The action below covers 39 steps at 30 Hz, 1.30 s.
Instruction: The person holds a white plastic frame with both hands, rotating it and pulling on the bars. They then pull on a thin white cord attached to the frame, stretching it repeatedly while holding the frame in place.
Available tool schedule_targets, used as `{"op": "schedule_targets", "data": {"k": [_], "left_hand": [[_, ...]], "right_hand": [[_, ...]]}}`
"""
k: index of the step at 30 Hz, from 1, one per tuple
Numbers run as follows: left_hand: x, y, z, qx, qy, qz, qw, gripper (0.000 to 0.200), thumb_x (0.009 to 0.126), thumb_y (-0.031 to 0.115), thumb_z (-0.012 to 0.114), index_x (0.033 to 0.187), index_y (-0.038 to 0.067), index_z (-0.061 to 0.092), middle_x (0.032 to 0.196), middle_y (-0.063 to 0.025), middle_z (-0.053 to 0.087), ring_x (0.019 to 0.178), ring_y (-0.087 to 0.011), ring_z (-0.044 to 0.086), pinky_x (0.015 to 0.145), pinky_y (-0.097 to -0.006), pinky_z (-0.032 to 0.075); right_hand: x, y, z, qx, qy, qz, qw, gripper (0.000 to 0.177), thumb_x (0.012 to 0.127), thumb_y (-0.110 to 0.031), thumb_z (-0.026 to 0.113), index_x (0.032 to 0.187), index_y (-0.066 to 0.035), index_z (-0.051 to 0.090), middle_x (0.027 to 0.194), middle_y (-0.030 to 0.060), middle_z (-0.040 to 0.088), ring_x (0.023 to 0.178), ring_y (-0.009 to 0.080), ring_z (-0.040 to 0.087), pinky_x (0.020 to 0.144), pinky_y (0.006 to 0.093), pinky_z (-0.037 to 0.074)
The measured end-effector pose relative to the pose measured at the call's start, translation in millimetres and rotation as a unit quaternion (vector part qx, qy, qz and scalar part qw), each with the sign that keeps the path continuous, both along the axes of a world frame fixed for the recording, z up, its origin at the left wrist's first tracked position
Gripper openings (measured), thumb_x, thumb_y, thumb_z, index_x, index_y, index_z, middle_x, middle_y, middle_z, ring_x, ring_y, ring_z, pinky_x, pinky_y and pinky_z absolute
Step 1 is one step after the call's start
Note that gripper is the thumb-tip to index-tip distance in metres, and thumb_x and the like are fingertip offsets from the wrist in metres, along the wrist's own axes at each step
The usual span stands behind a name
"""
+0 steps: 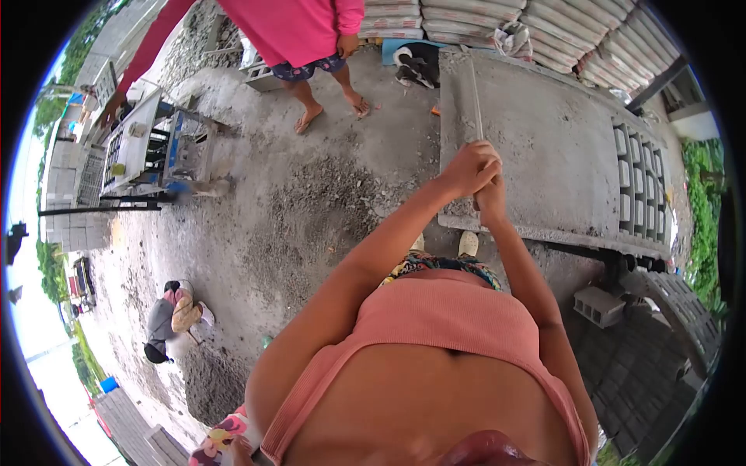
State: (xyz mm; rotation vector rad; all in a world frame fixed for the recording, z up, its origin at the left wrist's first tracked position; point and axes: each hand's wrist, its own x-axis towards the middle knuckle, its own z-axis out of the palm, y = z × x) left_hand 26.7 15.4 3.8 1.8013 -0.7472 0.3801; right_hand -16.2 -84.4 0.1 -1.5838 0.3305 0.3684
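Both my hands are closed around a long, thin grey bar (475, 97) that runs along the left end of a grey, cement-dusted table (552, 140). My left hand (471, 167) grips it slightly farther from my body. Close against it, my right hand (489, 200) is wrapped round the near part. A short end of the bar shows below the hands. Fingers partly hide the grip, and what the bar's far end is like cannot be made out. Several hollow concrete blocks (639, 182) stand in rows at the table's right end.
A person in a pink top (291, 31) stands ahead left; another person (175, 318) crouches at far left. A black-and-white dog (420, 64) lies beside the table. Stacked cement bags (470, 17) line the back. Loose gravel (303, 225) covers the ground; a loose block (598, 306) sits right.
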Motion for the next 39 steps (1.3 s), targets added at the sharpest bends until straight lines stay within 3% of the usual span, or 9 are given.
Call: {"op": "schedule_targets", "data": {"k": [10,18,21,24,27,29,32,35,39], "left_hand": [[-36.5,57.4,-8.8,0.032,0.315,0.169,0.933,0.039,0.087,0.033,0.043,0.073,0.002,0.064,0.071,-0.0110,0.061,0.065,-0.0254,0.057,0.070,-0.0412,0.044],[-62.2,41.9,31.9,-0.035,0.084,0.154,0.984,0.037,0.087,0.030,0.039,0.077,0.001,0.061,0.088,-0.0129,0.062,0.095,-0.0292,0.057,0.083,-0.0390,0.043],[-64.1,25.3,49.0,-0.014,0.014,0.153,0.988,0.036,0.089,0.030,0.037,0.085,0.002,0.060,0.095,-0.0143,0.060,0.109,-0.0331,0.051,0.091,-0.0433,0.039],[-61.2,6.5,46.0,0.015,-0.057,0.112,0.992,0.036,0.090,0.031,0.036,0.097,0.002,0.056,0.106,-0.0156,0.056,0.118,-0.0355,0.044,0.098,-0.0482,0.033],[-51.5,-12.2,21.5,0.059,-0.049,0.104,0.992,0.040,0.091,0.032,0.034,0.112,0.004,0.052,0.123,-0.0152,0.049,0.125,-0.0329,0.038,0.104,-0.0502,0.025],[-40.8,-32.8,-8.9,0.045,0.121,0.168,0.977,0.042,0.091,0.033,0.033,0.115,0.005,0.054,0.125,-0.0139,0.050,0.123,-0.0295,0.040,0.104,-0.0480,0.024],[-29.0,-45.2,-6.1,0.089,0.137,0.198,0.966,0.045,0.092,0.033,0.031,0.119,0.005,0.054,0.131,-0.0146,0.046,0.125,-0.0271,0.038,0.107,-0.0459,0.020],[-39.6,-59.3,-11.9,0.121,0.169,0.210,0.956,0.045,0.092,0.031,0.030,0.117,0.003,0.055,0.130,-0.0157,0.046,0.126,-0.0279,0.037,0.107,-0.0431,0.022],[-58.7,-69.8,-23.0,0.018,0.158,0.243,0.957,0.044,0.093,0.031,0.031,0.119,0.002,0.053,0.131,-0.0145,0.045,0.127,-0.0297,0.034,0.107,-0.0393,0.023]], "right_hand": [[-1.9,45.1,-22.4,0.105,0.113,0.152,0.976,0.026,0.089,-0.038,0.051,0.080,-0.014,0.052,0.050,-0.0026,0.035,0.036,0.0080,0.026,0.036,0.0283,0.021],[-3.3,9.9,53.2,0.092,0.106,0.170,0.975,0.018,0.092,-0.033,0.048,0.091,-0.015,0.050,0.051,-0.0065,0.029,0.038,0.0042,0.022,0.035,0.0235,0.015],[-9.2,-5.8,62.6,0.035,0.019,0.138,0.990,0.017,0.092,-0.028,0.047,0.095,-0.012,0.050,0.053,-0.0072,0.031,0.038,0.0025,0.023,0.035,0.0231,0.014],[14.6,-43.9,5.9,0.063,-0.140,0.157,0.976,0.034,0.090,-0.017,0.048,0.118,0.001,0.046,0.092,0.0085,0.057,0.075,0.0111,0.056,0.062,0.0259,0.047],[58.7,-48.1,-43.6,-0.023,-0.520,0.162,0.838,0.024,0.088,-0.023,0.051,0.105,-0.006,0.053,0.058,-0.0029,0.043,0.040,0.0029,0.029,0.035,0.0244,0.019],[66.6,-73.8,-55.9,-0.070,-0.291,0.242,0.923,0.028,0.085,-0.026,0.053,0.104,-0.005,0.054,0.058,-0.0013,0.045,0.039,0.0051,0.030,0.035,0.0263,0.020],[73.9,-64.8,-12.8,-0.155,-0.018,0.281,0.947,0.044,0.087,-0.025,0.049,0.124,-0.001,0.046,0.103,0.0130,0.060,0.093,0.0204,0.057,0.077,0.0328,0.046],[98.8,-90.5,-94.7,-0.095,-0.207,0.291,0.929,0.038,0.085,-0.037,0.049,0.104,-0.005,0.054,0.057,0.0010,0.046,0.038,0.0083,0.030,0.035,0.0286,0.020],[79.1,-81.9,-81.6,-0.010,-0.228,0.313,0.922,0.039,0.087,-0.032,0.046,0.114,-0.004,0.052,0.062,0.0015,0.050,0.038,0.0087,0.033,0.034,0.0287,0.023]]}}
